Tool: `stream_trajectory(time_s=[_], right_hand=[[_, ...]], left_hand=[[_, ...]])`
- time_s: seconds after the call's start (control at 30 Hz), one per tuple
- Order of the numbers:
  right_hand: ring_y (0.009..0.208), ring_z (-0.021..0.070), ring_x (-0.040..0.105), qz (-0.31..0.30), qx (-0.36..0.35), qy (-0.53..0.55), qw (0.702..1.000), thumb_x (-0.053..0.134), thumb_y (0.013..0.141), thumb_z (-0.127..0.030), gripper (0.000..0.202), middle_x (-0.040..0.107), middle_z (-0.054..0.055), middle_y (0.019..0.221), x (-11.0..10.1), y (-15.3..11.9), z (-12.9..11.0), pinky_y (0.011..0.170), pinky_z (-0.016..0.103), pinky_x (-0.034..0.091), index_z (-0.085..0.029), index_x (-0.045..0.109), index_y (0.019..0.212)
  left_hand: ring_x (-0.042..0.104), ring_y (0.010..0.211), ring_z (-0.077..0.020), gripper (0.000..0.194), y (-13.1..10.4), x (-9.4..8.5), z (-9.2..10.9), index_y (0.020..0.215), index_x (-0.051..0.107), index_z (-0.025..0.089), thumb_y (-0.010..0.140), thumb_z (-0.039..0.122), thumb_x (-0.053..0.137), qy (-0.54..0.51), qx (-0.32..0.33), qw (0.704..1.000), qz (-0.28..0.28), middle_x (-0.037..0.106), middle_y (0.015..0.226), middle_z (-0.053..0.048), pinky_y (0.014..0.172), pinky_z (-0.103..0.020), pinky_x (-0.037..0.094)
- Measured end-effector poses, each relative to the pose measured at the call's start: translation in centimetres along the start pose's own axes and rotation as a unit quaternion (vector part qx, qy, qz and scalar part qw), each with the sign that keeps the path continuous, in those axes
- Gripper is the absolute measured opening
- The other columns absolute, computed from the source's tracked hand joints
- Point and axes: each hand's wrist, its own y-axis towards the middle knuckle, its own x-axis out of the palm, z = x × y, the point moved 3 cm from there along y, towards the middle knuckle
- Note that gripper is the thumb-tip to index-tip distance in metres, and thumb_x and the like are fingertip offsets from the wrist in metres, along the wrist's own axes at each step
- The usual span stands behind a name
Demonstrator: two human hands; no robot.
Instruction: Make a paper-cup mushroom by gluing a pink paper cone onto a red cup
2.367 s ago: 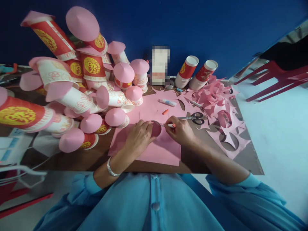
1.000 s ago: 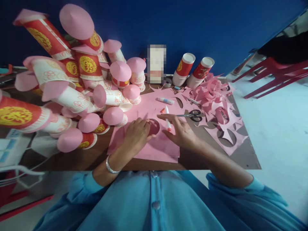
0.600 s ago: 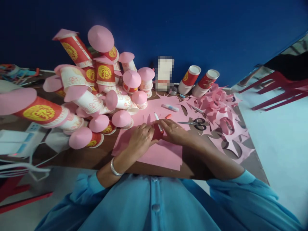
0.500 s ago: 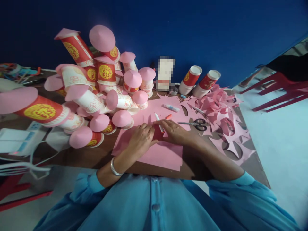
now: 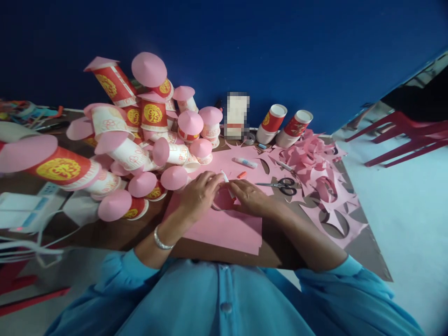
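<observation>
Sheets of pink paper point(image 5: 224, 235) lay on the brown counter point(image 5: 280, 247), their front edges near the counter's own, with a narrow brown strip between; the round piece point(image 5: 223, 203) sat on the sheets between the two hands, its far side partly covered by fingers; the left hand point(image 5: 198, 196) rested at its left edge, though whether that grip was closed on it I could not tell; the right hand point(image 5: 250, 198) had its grip around the white marker point(image 5: 224, 177), whose end poked out close to the left fingertips; cone-topped cups point(image 5: 154, 114) crowded near the left knuckles, leaving little room that side; scissors point(image 5: 287, 186) lay just past the right hand, pink offcuts point(image 5: 315, 156) farther right; brown counter showed along the right forearm, giving it more space to move.
</observation>
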Motion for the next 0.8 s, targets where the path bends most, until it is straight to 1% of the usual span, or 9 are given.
stream_trajectory(time_s=[0.07,0.1,0.2,0.27,0.37,0.47,0.57,0.67,0.8], right_hand=[[0.119,0.0353,0.069,0.000,-0.007,-0.007,1.000,0.080,0.086,-0.027,0.064,0.068,0.025,0.129,0.2,0.1,0.1,0.102,0.054,0.058,-0.013,0.050,0.139],[0.119,0.0358,0.069,-0.002,-0.008,-0.011,1.000,0.080,0.086,-0.026,0.063,0.069,0.025,0.128,0.3,0.1,0.2,0.101,0.055,0.058,-0.012,0.050,0.139],[0.115,0.0359,0.069,-0.013,-0.009,-0.019,1.000,0.077,0.086,-0.024,0.060,0.070,0.023,0.122,0.5,0.1,0.3,0.097,0.055,0.059,-0.012,0.049,0.138],[0.115,0.0360,0.069,-0.011,-0.012,-0.015,1.000,0.076,0.088,-0.025,0.062,0.070,0.023,0.124,0.5,-0.1,0.4,0.097,0.055,0.059,-0.013,0.047,0.141],[0.118,0.0363,0.068,0.003,-0.020,0.008,1.000,0.076,0.090,-0.028,0.077,0.068,0.023,0.129,0.6,-0.2,0.5,0.098,0.056,0.058,-0.015,0.034,0.153],[0.115,0.0362,0.068,0.011,-0.028,0.020,0.999,0.078,0.089,-0.028,0.097,0.068,0.020,0.129,0.7,-0.2,0.5,0.097,0.057,0.058,-0.020,0.016,0.164],[0.122,0.0364,0.066,0.021,-0.035,0.034,0.999,0.077,0.090,-0.025,0.109,0.066,0.019,0.137,0.6,-0.1,0.4,0.103,0.059,0.056,-0.025,0.000,0.167],[0.131,0.0357,0.062,0.020,-0.030,0.051,0.998,0.075,0.091,-0.024,0.115,0.063,0.018,0.145,0.5,-0.1,0.4,0.109,0.060,0.053,-0.025,-0.012,0.167],[0.133,0.0354,0.062,0.010,-0.025,0.048,0.999,0.075,0.092,-0.028,0.113,0.063,0.017,0.147,0.3,-0.2,0.4,0.109,0.060,0.052,-0.026,-0.010,0.167]], left_hand=[[0.071,0.103,-0.0198,0.040,1.0,0.4,0.2,0.136,0.061,0.022,0.101,0.006,0.050,0.004,0.022,0.999,-0.027,0.069,0.121,-0.010,0.073,-0.029,0.057],[0.071,0.101,-0.0190,0.043,1.6,0.7,0.3,0.135,0.062,0.022,0.099,0.002,0.049,0.004,0.035,0.998,-0.047,0.068,0.121,-0.009,0.072,-0.027,0.056],[0.069,0.095,-0.0178,0.032,2.9,1.4,0.4,0.118,0.070,0.020,0.099,0.005,0.051,0.001,0.060,0.993,-0.102,0.066,0.110,-0.007,0.071,-0.026,0.055],[0.068,0.093,-0.0179,0.024,3.3,1.2,0.3,0.109,0.072,0.018,0.099,0.006,0.053,0.007,0.073,0.991,-0.114,0.065,0.106,-0.007,0.071,-0.027,0.055],[0.068,0.090,-0.0192,0.022,3.0,0.4,0.0,0.105,0.070,0.017,0.096,0.005,0.055,0.028,0.067,0.993,-0.090,0.067,0.106,-0.008,0.068,-0.028,0.053],[0.068,0.086,-0.0197,0.020,2.2,-0.4,-0.4,0.105,0.069,0.019,0.095,0.006,0.058,0.020,0.025,0.999,-0.043,0.069,0.100,-0.006,0.064,-0.028,0.051],[0.069,0.082,-0.0201,0.014,1.1,-0.5,-0.9,0.101,0.067,0.019,0.096,0.010,0.058,-0.013,-0.033,0.999,-0.006,0.072,0.094,-0.005,0.065,-0.029,0.051],[0.072,0.086,-0.0211,0.007,-0.3,-0.7,-1.7,0.099,0.066,0.018,0.097,0.015,0.060,-0.089,-0.093,0.991,0.032,0.076,0.096,-0.007,0.075,-0.031,0.055],[0.075,0.088,-0.0175,0.012,-2.7,-1.7,-2.1,0.107,0.068,0.018,0.097,0.019,0.063,-0.256,-0.134,0.955,0.065,0.079,0.100,-0.006,0.082,-0.028,0.057]])
